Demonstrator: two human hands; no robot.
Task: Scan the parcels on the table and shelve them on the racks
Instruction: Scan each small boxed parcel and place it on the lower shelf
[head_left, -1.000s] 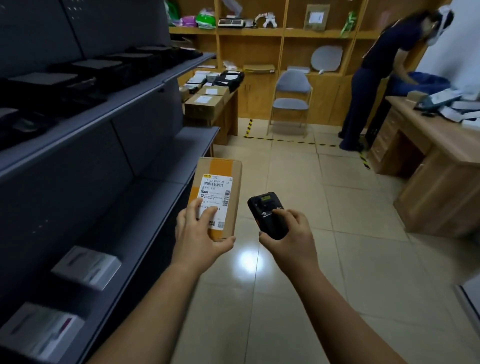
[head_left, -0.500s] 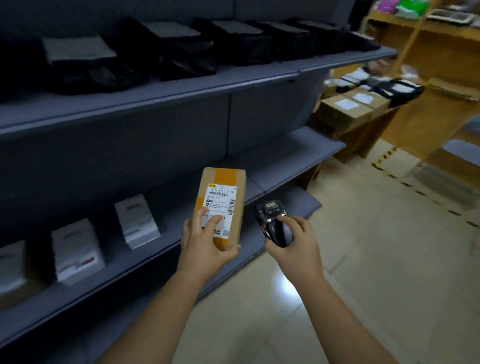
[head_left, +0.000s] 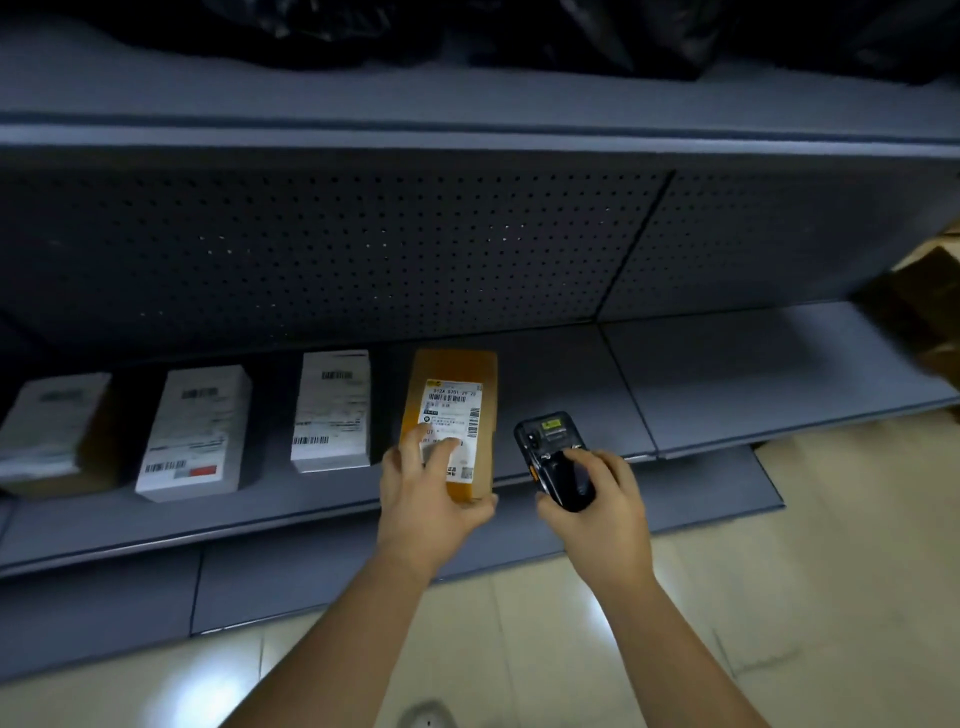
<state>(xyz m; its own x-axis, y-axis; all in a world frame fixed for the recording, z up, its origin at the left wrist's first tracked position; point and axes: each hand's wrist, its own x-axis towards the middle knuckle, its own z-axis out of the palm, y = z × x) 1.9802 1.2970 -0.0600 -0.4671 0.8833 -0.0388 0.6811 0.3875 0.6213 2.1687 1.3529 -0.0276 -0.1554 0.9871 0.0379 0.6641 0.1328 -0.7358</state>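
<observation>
My left hand (head_left: 423, 501) grips the near end of a brown cardboard parcel (head_left: 457, 379) with a white barcode label, thumb under its right edge and fingers on the label. The parcel is over the grey rack shelf (head_left: 727, 374), just right of a row of three parcels; whether it touches the shelf I cannot tell. A black handheld scanner (head_left: 556, 457) sits in my right hand (head_left: 602, 512), screen up, beside the parcel over the shelf's front edge.
Three white-labelled parcels (head_left: 332, 410) (head_left: 200, 431) (head_left: 52, 431) lie in a row on the same shelf. A perforated back panel (head_left: 363, 249) stands behind them. Dark bags (head_left: 519, 31) fill the shelf above. A lower shelf (head_left: 311, 571) juts out, with tiled floor (head_left: 831, 571) below right.
My view has turned left and down from the aisle to face the rack. Both hands have come closer to the shelf, carrying the parcel to the spot beside the three parcels.
</observation>
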